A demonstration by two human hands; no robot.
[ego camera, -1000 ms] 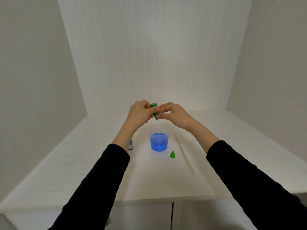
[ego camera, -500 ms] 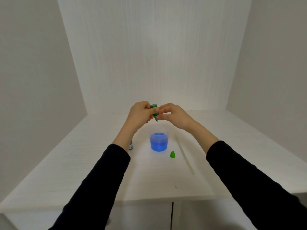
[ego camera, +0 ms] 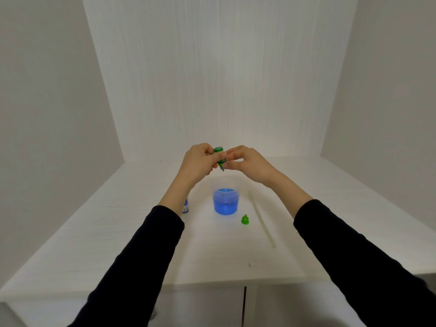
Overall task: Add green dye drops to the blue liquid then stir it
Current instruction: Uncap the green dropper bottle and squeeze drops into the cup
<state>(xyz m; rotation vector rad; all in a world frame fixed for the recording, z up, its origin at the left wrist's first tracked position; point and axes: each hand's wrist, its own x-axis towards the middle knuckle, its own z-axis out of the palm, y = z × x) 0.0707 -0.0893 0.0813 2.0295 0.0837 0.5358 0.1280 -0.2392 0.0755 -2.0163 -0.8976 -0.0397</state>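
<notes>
Left hand (ego camera: pixel 197 162) and right hand (ego camera: pixel 247 161) fingers pinch the inverted cylindrical green dye bottle (ego camera: pixel 220 158) above the translucent round cup (ego camera: pixel 226 200) of blue liquid.

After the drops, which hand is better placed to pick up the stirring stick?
The right hand, probably. The stick lies on the table to the right of the cup, on that hand's side. The left hand would have to cross over the cup and could go on holding the green bottle.

A white worktop (ego camera: pixel 113 244) carries a clear cup of blue liquid (ego camera: pixel 225 201), a green cap (ego camera: pixel 245 219), a pale stirring stick (ego camera: pixel 261 218) and a small blue-labelled bottle (ego camera: pixel 185 207).
</notes>
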